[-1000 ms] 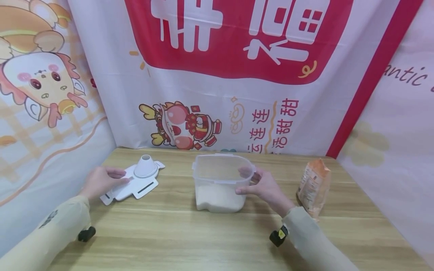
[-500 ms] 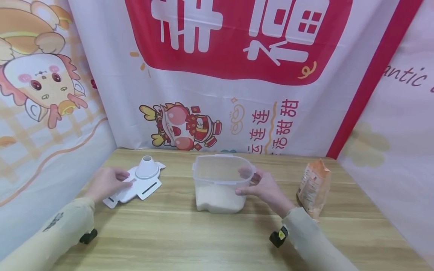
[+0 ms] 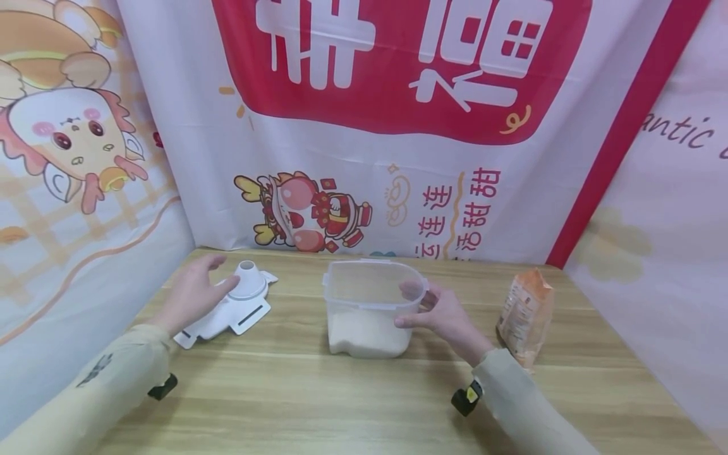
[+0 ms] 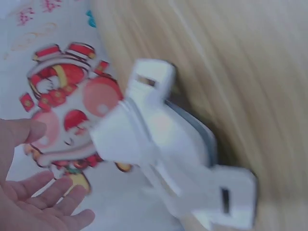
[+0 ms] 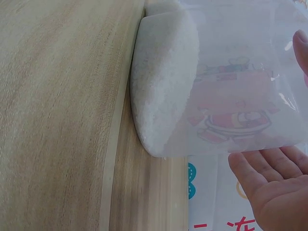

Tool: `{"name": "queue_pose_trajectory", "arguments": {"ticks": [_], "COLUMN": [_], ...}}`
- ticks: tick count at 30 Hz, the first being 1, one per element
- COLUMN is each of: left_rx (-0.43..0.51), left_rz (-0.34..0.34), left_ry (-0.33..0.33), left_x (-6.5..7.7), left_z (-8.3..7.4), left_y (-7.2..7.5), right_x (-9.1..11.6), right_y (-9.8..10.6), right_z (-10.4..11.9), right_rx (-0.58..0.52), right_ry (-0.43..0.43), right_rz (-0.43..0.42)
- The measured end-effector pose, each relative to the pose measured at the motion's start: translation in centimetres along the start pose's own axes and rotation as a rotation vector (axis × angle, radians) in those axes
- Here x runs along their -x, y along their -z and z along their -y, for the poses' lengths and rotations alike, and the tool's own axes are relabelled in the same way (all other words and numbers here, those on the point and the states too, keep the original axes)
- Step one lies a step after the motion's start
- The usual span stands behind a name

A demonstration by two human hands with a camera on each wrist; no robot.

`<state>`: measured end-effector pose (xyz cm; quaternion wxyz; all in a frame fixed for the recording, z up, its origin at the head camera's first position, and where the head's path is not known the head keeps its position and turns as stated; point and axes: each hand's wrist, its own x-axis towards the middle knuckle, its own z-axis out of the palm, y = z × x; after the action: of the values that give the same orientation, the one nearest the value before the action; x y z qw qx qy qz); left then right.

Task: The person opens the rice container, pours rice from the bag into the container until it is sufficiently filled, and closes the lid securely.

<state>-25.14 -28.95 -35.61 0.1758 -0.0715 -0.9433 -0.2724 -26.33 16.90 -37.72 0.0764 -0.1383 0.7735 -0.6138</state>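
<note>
On the left of the table lies a white plastic lid (image 3: 230,318) with slotted side tabs and a raised cone-shaped spout (image 3: 247,281). My left hand (image 3: 193,292) is over it, thumb and fingers spread. The left wrist view shows that hand (image 4: 41,187) apart from the lid (image 4: 168,130), holding nothing. A clear plastic container (image 3: 366,284), open at the top, stands upright in the middle. White rice (image 5: 166,77) fills its lower part. My right hand (image 3: 443,319) holds the container's right side, thumb in front and fingers behind.
An upright orange and white bag (image 3: 526,316) stands on the right of the wooden table (image 3: 341,404). Printed cloth (image 3: 341,151) hangs behind the table and along both sides.
My left hand has risen off the lid and moved right and away from me, towards the spout. The lid slid slightly to the right earlier. My right hand and the container stay still.
</note>
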Motion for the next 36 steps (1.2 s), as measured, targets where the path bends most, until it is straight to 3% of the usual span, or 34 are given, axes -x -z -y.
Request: {"name": "queue_pose_trajectory", "arguments": {"ticks": [7, 9, 13, 18, 23, 27, 36], "left_rx": [0.402, 0.442, 0.518, 0.713, 0.769, 0.787, 0.86], "left_rz": [0.067, 0.097, 0.155, 0.217, 0.274, 0.278, 0.298], "left_ry": [-0.006, -0.044, -0.081, -0.023, 0.016, 0.04, 0.011], "left_x": [0.7, 0.9, 1.4, 1.9, 2.3, 2.0, 0.5], "left_z": [-6.0, -7.5, -9.4, -11.0, -12.2, -12.3, -11.4], "left_y": [-0.3, -0.9, -2.8, -5.8, -8.6, -10.2, -11.6], "right_x": [0.0, 0.0, 0.0, 0.2, 0.1, 0.0, -0.1], "right_y": [0.0, 0.0, -0.1, -0.2, -0.3, -0.3, -0.3], "right_z": [-0.1, -0.2, -0.2, -0.2, -0.1, -0.3, -0.5], "right_rx": [-0.006, -0.022, -0.042, -0.035, -0.038, -0.062, -0.052], "right_ry": [0.004, 0.003, -0.002, -0.005, 0.01, 0.011, 0.023], "right_rz": [0.003, 0.003, -0.002, -0.008, -0.016, -0.009, -0.01]}}
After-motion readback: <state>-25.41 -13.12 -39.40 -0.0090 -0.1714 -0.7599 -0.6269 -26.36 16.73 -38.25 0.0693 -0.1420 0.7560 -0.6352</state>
